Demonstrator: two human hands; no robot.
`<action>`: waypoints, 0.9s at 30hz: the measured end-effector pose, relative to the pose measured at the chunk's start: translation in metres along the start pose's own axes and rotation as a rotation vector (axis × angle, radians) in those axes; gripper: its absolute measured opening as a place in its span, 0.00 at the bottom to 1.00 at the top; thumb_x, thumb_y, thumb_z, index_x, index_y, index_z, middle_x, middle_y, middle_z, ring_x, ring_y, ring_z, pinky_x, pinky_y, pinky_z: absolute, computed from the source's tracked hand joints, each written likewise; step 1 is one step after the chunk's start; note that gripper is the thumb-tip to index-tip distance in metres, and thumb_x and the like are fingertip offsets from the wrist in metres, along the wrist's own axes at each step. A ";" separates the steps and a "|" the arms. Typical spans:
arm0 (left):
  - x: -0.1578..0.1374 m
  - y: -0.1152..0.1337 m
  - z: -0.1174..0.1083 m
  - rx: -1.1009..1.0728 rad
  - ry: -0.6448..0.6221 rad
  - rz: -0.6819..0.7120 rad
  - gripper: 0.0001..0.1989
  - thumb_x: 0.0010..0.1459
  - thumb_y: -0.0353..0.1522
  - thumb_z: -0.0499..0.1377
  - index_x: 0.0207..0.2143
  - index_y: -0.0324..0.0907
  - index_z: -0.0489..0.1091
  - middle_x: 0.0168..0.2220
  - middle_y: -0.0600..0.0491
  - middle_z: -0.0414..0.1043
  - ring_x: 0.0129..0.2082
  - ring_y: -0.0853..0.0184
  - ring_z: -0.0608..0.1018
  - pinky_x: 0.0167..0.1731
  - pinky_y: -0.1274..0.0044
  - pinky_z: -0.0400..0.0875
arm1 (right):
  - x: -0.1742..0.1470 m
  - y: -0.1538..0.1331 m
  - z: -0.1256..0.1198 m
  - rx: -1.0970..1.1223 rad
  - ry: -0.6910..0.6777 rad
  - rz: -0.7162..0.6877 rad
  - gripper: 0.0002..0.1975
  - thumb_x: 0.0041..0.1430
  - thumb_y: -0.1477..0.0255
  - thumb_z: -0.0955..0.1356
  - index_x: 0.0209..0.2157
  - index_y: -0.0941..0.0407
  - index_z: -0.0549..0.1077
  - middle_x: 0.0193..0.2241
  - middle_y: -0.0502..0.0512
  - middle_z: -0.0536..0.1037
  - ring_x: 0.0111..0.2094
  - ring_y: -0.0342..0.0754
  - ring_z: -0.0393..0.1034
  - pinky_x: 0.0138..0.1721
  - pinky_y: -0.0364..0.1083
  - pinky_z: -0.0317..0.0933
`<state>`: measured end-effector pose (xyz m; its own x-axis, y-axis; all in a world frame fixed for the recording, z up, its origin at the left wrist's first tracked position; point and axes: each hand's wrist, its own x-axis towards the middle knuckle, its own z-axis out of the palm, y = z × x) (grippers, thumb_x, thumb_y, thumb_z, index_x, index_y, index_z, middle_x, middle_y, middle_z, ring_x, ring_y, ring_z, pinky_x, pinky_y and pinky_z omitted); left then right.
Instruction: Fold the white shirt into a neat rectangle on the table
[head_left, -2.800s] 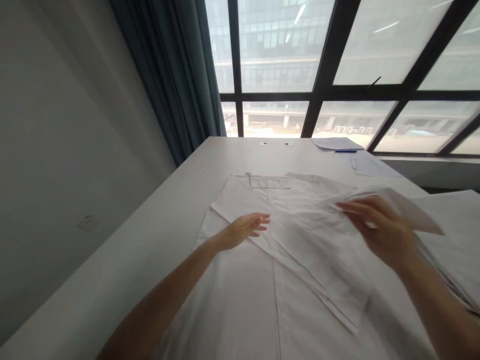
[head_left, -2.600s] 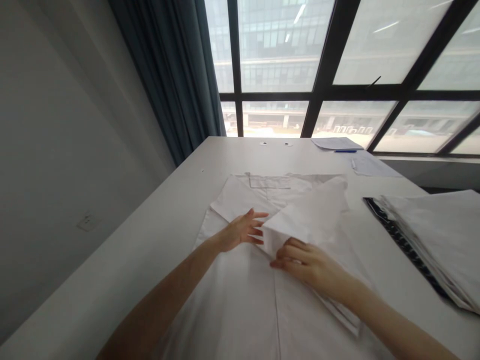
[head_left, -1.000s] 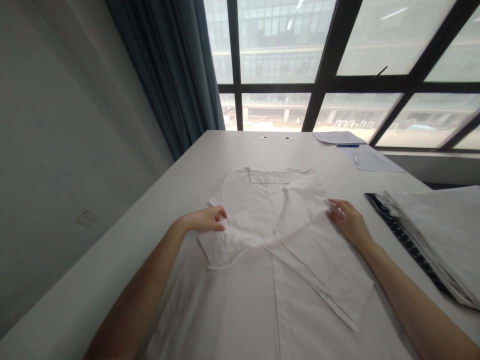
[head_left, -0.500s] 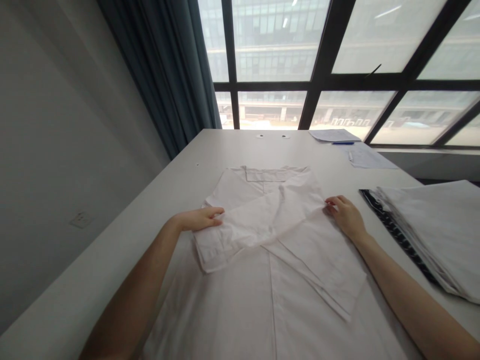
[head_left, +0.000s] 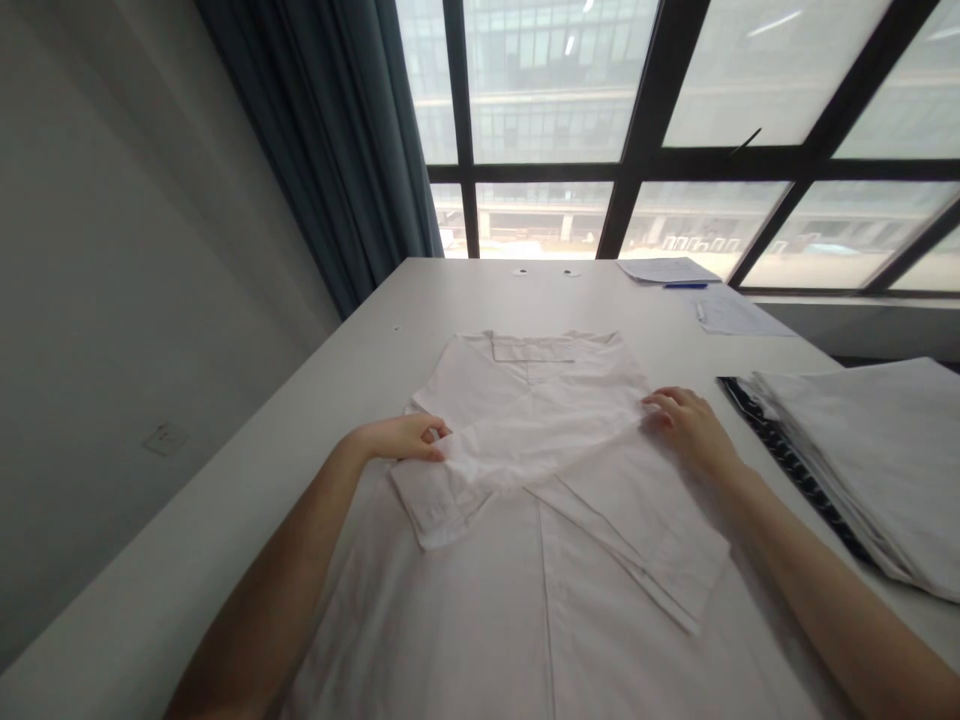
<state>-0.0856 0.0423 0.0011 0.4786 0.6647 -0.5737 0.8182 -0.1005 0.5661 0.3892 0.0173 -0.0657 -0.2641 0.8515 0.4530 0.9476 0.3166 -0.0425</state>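
White table stretching toward a dark-framed window, blue curtain and grey wall at left. Flat on the table, collar toward the window: a white shirt, 2 sleeves folded across its front. Left hand pinched on sleeve cloth; right hand touching the shirt's opposite edge, whether gripping impossible to tell. Beyond the right forearm, a stack of white cloth. At the far right corner, papers and 1 blue pen.

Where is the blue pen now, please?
In the head view, the blue pen lies near the far right corner of the table, by the papers.
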 end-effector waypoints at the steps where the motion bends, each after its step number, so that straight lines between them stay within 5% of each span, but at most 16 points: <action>1: 0.000 0.000 0.000 0.010 0.013 -0.001 0.26 0.45 0.44 0.60 0.44 0.38 0.67 0.31 0.54 0.68 0.26 0.68 0.69 0.21 0.81 0.59 | 0.000 -0.009 -0.003 0.041 -0.019 -0.033 0.17 0.53 0.80 0.62 0.42 0.57 0.75 0.44 0.61 0.75 0.45 0.56 0.68 0.46 0.55 0.62; 6: 0.003 -0.001 0.001 0.110 0.119 0.006 0.20 0.48 0.38 0.58 0.43 0.40 0.66 0.34 0.53 0.68 0.32 0.68 0.70 0.28 0.81 0.62 | -0.002 -0.078 -0.025 0.329 -0.188 -0.287 0.13 0.60 0.78 0.62 0.43 0.53 0.74 0.45 0.59 0.75 0.47 0.51 0.69 0.48 0.52 0.63; 13: 0.000 0.009 0.005 0.010 0.089 0.086 0.19 0.51 0.34 0.55 0.46 0.43 0.57 0.32 0.57 0.66 0.30 0.69 0.69 0.27 0.82 0.62 | -0.002 -0.165 -0.051 0.462 -0.346 -0.482 0.13 0.64 0.75 0.62 0.49 0.52 0.71 0.48 0.58 0.73 0.50 0.50 0.67 0.51 0.51 0.61; 21: -0.003 0.015 0.004 -0.129 -0.073 0.231 0.26 0.52 0.35 0.56 0.55 0.47 0.56 0.27 0.60 0.59 0.25 0.71 0.63 0.25 0.82 0.58 | 0.007 -0.217 -0.026 0.218 -0.285 -0.671 0.10 0.67 0.73 0.60 0.46 0.57 0.69 0.40 0.60 0.74 0.41 0.51 0.67 0.42 0.50 0.60; 27: 0.006 0.004 0.003 -0.054 -0.093 0.350 0.21 0.51 0.40 0.60 0.46 0.42 0.67 0.31 0.58 0.60 0.33 0.68 0.64 0.32 0.82 0.59 | 0.015 -0.234 -0.013 0.173 -0.212 -0.790 0.10 0.67 0.75 0.59 0.41 0.57 0.70 0.37 0.58 0.73 0.40 0.51 0.65 0.42 0.50 0.56</action>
<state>-0.0785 0.0436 -0.0013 0.7555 0.5263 -0.3902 0.5833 -0.2691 0.7664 0.1657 -0.0492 -0.0374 -0.8839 0.4071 0.2301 0.4329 0.8984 0.0734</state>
